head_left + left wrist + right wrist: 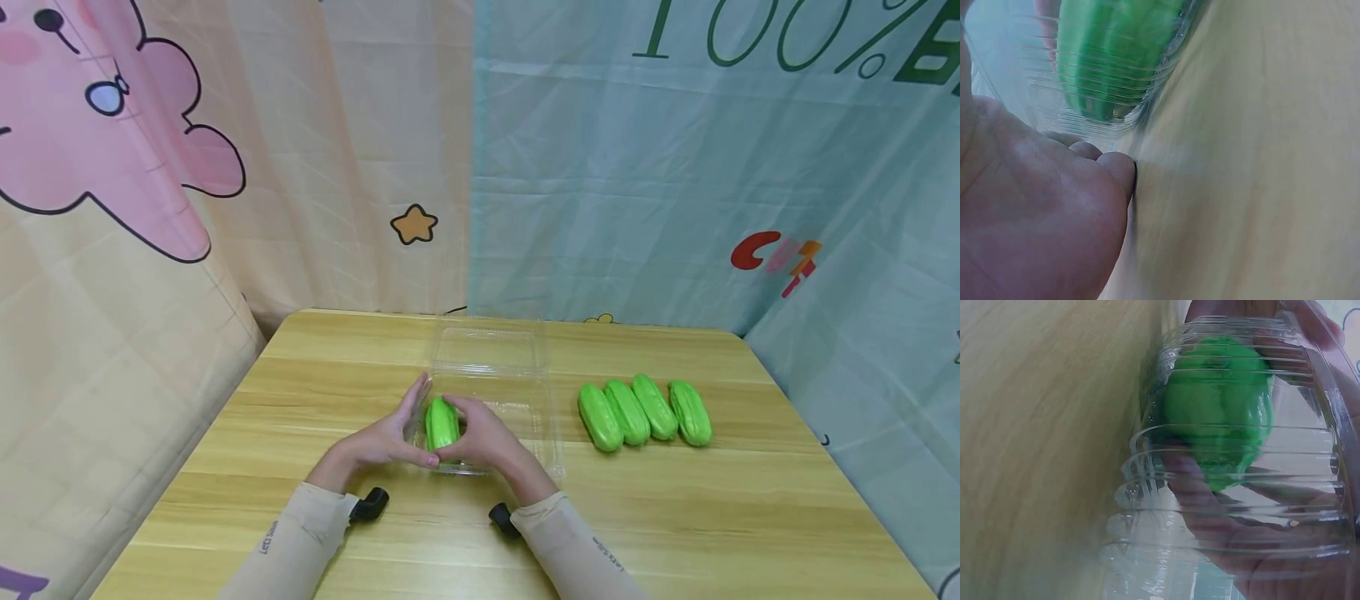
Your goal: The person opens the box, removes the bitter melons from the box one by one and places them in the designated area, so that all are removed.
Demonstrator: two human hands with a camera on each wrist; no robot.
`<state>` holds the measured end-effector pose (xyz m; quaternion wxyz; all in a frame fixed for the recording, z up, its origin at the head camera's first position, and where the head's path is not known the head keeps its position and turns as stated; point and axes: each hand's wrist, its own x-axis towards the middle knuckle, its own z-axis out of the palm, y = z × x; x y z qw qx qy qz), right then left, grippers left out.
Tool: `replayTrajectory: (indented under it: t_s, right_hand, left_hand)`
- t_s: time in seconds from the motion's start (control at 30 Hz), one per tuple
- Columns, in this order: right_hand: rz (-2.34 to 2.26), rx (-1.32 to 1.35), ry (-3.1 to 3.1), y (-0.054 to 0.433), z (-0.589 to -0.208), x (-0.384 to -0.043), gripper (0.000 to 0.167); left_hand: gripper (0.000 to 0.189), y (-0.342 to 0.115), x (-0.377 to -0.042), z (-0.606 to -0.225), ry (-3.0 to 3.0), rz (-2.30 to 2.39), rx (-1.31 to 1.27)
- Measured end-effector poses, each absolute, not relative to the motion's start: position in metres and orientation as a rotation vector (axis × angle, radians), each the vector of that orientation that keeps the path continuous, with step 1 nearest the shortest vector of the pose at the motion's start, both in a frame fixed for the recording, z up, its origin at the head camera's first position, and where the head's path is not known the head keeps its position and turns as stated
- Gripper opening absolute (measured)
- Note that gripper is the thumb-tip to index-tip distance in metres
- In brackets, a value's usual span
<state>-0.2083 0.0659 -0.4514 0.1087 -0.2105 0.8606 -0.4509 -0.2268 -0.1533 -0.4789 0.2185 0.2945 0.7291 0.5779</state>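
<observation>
A clear plastic clamshell box (557,437) lies on the table with its lid (487,350) folded back. Inside, along its left wall, is a ribbed green cucumber (441,425). My right hand (487,435) reaches into the box and holds this cucumber, thumb near its front end and fingers at its far end; the right wrist view shows fingers and the cucumber (1219,406) through the ridged wall. Against the outside of the left wall rests my left hand (381,435), fingers stretched along it, thumb at the front corner. The left wrist view has its palm (1041,206) beside the box.
Several more green cucumbers (630,412) lie side by side on the wooden table (675,517), right of the box. Printed curtains (637,192) hang behind and at both sides of the table. Each sleeve has a black wrist camera (369,505) at its cuff.
</observation>
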Motion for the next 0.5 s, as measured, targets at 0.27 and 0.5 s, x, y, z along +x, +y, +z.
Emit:
replayTrajectory:
  t_s: [0.27,0.5]
  right_hand:
    - [-1.377,-0.598,2.510,0.070,-0.450,-0.208,0.096]
    - [-1.433,-0.558,2.482,0.078,-0.442,-0.205,0.099]
  left_hand:
    - [0.138,-0.152,-0.226,-0.477,2.025,1.595,0.797]
    - [0.139,-0.154,-0.224,-0.476,2.037,1.584,0.795]
